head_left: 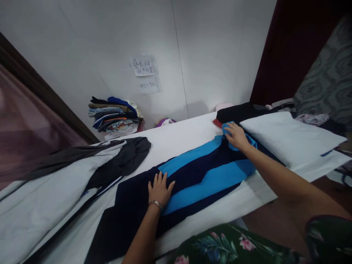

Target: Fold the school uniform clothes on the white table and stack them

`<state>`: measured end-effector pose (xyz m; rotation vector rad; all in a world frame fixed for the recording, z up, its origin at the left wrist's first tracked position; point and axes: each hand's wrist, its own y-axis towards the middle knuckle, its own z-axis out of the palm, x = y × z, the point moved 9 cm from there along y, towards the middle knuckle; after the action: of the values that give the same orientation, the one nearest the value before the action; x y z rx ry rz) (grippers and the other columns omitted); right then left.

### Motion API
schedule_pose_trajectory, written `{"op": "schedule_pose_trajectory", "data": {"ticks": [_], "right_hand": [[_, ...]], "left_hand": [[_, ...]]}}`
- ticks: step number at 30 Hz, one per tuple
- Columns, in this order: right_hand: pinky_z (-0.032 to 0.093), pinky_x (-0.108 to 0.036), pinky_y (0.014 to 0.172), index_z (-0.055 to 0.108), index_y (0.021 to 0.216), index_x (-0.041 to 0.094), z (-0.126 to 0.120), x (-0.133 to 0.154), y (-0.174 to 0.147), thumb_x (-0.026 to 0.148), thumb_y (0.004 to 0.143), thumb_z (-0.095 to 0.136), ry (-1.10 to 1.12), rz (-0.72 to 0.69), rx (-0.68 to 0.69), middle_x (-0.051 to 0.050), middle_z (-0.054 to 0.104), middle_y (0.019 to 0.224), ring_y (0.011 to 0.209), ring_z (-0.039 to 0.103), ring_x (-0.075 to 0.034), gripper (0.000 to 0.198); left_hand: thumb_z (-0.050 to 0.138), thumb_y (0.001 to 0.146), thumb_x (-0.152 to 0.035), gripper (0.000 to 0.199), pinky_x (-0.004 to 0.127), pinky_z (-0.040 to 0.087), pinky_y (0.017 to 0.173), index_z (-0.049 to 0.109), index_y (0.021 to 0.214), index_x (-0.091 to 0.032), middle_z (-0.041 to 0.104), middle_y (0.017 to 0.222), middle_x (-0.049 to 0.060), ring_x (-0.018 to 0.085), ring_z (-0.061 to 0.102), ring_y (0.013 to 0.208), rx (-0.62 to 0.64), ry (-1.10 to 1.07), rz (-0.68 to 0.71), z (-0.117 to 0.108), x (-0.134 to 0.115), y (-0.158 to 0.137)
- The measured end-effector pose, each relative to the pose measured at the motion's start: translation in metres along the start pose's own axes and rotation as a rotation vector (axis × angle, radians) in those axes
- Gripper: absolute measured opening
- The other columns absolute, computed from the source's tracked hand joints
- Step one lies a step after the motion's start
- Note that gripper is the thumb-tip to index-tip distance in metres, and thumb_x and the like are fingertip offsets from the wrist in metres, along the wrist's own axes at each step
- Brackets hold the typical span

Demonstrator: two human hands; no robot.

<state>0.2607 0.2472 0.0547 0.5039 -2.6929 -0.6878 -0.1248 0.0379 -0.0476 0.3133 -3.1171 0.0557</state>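
Observation:
A navy and bright blue top lies lengthwise on the white table, its collar end at the right and its dark lower end at the near left. My left hand rests flat on its middle with the fingers spread, a bracelet on the wrist. At the collar end, my right hand has its fingers curled on the blue collar cloth, and the fingertips are partly hidden by the hand. Some of the top's right end lies beneath my right forearm.
Grey and white clothes lie at the left. A folded clothes stack stands by the wall. At the right are black cloth and a white sheet-like piece. Handwritten paper notes hang on the wall; a pinkish curtain hangs left.

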Motion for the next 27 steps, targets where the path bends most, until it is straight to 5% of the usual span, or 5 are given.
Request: {"op": "schedule_pose_trajectory", "data": {"ticks": [4,8,13,18,27], "right_hand": [[0.039,-0.047,0.101,0.046,0.138,0.005,-0.007,-0.065,0.012,0.044,0.086,0.05,0.006,0.364,0.081,-0.021,0.049,0.138,0.126,0.046,-0.035,0.065],[0.044,-0.041,0.092,0.053,0.132,0.011,0.016,-0.1,0.002,0.049,0.078,0.061,0.105,0.538,0.183,-0.018,0.062,0.124,0.112,0.058,-0.034,0.067],[0.045,-0.034,0.078,0.069,0.102,0.014,0.034,-0.111,-0.021,0.033,0.076,0.062,0.221,0.599,0.138,-0.015,0.071,0.098,0.094,0.064,-0.03,0.034],[0.043,-0.031,0.069,0.066,0.077,0.016,0.033,-0.117,-0.044,0.033,0.073,0.063,0.287,0.675,0.0,-0.011,0.068,0.074,0.077,0.062,-0.025,0.018],[0.043,-0.027,0.056,0.058,0.074,0.018,0.021,-0.117,-0.072,0.055,0.066,0.061,0.612,0.73,-0.262,0.0,0.059,0.061,0.058,0.051,-0.015,0.038]], "left_hand": [[0.03,0.093,-0.055,0.063,0.057,0.019,0.112,0.034,0.147,-0.022,0.026,0.155,0.009,0.029,0.019,0.144,0.001,-0.013,-0.004,-0.001,-0.001,0.0],[0.031,0.093,-0.055,0.063,0.057,0.02,0.111,0.036,0.146,-0.022,0.027,0.155,0.009,0.029,0.02,0.144,-0.003,-0.034,-0.008,-0.003,-0.001,-0.001],[0.033,0.093,-0.055,0.063,0.058,0.019,0.112,0.037,0.145,-0.021,0.027,0.155,0.009,0.029,0.02,0.143,-0.003,-0.05,-0.014,-0.005,-0.001,-0.001],[0.032,0.093,-0.055,0.063,0.057,0.019,0.112,0.036,0.146,-0.022,0.027,0.155,0.009,0.029,0.02,0.144,0.004,-0.051,-0.012,-0.004,-0.002,0.0],[0.032,0.093,-0.056,0.063,0.057,0.019,0.112,0.035,0.146,-0.022,0.027,0.155,0.009,0.029,0.02,0.144,0.001,-0.056,-0.016,-0.003,-0.001,-0.001]]}}
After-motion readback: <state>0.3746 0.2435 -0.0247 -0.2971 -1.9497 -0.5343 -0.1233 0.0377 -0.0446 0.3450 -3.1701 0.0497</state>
